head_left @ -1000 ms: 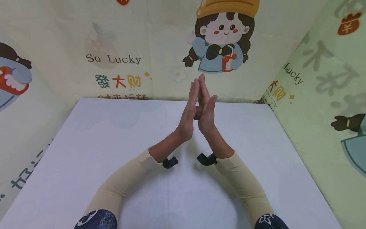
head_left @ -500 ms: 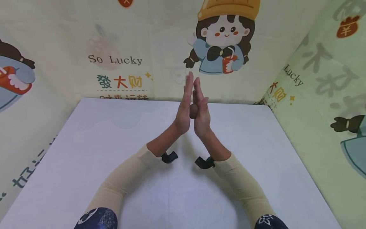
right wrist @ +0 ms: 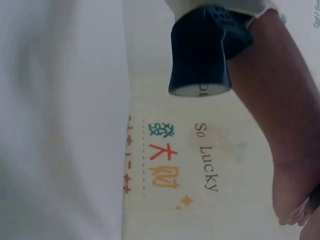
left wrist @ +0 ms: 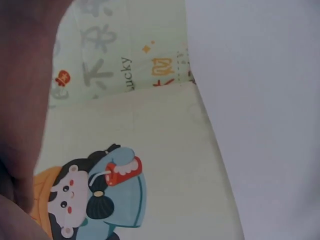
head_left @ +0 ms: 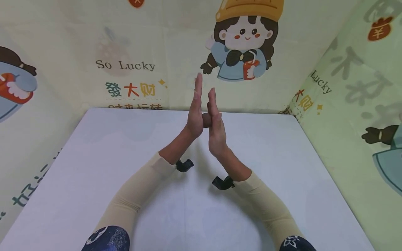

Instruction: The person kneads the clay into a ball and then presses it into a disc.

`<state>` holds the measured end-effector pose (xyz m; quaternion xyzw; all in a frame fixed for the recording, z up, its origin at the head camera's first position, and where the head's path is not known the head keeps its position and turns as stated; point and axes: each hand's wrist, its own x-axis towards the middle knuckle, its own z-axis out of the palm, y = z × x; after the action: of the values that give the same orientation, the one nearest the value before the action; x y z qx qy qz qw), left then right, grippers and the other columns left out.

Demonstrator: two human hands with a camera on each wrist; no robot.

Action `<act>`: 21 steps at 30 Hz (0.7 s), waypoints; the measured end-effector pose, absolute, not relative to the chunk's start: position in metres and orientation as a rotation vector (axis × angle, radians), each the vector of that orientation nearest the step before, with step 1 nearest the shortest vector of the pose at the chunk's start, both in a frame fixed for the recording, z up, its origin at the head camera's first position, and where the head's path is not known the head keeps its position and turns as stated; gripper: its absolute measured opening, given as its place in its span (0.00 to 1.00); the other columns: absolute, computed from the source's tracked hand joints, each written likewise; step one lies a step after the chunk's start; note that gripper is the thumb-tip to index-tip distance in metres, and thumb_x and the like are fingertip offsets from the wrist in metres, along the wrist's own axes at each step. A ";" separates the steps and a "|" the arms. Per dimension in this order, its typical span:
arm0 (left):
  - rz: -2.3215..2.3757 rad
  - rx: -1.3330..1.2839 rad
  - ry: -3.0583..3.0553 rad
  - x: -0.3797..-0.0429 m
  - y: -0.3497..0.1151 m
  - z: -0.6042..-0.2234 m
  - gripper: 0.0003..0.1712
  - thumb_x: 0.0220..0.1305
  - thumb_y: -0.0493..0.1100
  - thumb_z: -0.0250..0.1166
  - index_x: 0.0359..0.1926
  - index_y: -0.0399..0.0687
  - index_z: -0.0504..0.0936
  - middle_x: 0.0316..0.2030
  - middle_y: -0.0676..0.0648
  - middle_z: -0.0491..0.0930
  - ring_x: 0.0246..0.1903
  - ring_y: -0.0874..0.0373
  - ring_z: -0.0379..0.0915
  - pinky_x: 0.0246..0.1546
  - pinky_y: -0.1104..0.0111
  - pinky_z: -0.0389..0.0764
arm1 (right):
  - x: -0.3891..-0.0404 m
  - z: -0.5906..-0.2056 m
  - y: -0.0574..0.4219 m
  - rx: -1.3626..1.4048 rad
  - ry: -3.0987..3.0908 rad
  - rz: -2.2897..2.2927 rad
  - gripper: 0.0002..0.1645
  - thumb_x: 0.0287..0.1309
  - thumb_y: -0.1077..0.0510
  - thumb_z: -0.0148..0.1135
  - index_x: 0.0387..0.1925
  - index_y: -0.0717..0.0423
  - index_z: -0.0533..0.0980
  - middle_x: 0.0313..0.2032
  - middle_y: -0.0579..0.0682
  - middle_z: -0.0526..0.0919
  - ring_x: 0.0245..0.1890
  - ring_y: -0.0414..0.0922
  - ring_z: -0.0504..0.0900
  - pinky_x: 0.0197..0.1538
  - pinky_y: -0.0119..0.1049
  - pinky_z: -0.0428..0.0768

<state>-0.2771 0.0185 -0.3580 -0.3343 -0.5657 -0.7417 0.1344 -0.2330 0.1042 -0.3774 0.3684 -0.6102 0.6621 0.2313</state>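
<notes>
Between the two palms, in the head view, sits a small brown lump (head_left: 207, 120) that looks like clay, rounded and partly covered by the hands. My left hand (head_left: 195, 116) presses it from the left with straight fingers pointing up and away. From the other side the flat palm of my right hand (head_left: 216, 130) touches it, set lower and nearer to me than the left. Both hands are held above the white table. Dim skin of my left hand (left wrist: 22, 110) fills the left side of the left wrist view, where the lump cannot be made out.
Below the hands lies the white tabletop (head_left: 150, 216). A printed cloth backdrop (head_left: 182, 42) with cartoon figures and lettering rises behind the table and along its sides. Black wrist-worn pieces (head_left: 184, 165) stick out under both cuffs; the left one (right wrist: 200, 55) shows in the right wrist view.
Both hands and the brown lump have shifted left. My left hand has slid forward and up against the right, which has moved down and back, so the palms are now offset.
</notes>
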 end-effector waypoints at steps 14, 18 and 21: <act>-1.833 -1.137 -1.775 -0.284 0.023 -0.384 0.52 0.80 0.71 0.28 0.83 0.34 0.35 0.84 0.39 0.32 0.82 0.56 0.20 0.77 0.60 0.26 | -0.234 -0.367 0.114 0.979 -1.748 1.788 0.50 0.81 0.31 0.23 0.83 0.65 0.38 0.84 0.53 0.37 0.83 0.45 0.36 0.80 0.45 0.36; -1.787 -1.179 -1.757 -0.279 0.028 -0.388 0.50 0.82 0.68 0.27 0.82 0.30 0.36 0.83 0.34 0.33 0.82 0.51 0.20 0.77 0.58 0.25 | -0.237 -0.362 0.118 0.945 -1.762 1.789 0.52 0.79 0.28 0.23 0.83 0.64 0.38 0.84 0.52 0.36 0.83 0.44 0.37 0.80 0.44 0.36; -1.791 -1.194 -1.744 -0.274 0.030 -0.388 0.49 0.82 0.67 0.27 0.82 0.30 0.36 0.83 0.35 0.33 0.82 0.50 0.20 0.77 0.57 0.25 | -0.239 -0.360 0.121 0.912 -1.776 1.802 0.55 0.78 0.26 0.24 0.83 0.63 0.37 0.84 0.53 0.35 0.83 0.42 0.37 0.80 0.42 0.36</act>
<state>-0.2741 0.0297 -0.3876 -0.4234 -0.6188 -0.6355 0.1844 -0.2385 0.1208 -0.3599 0.3304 -0.6437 0.6530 0.2240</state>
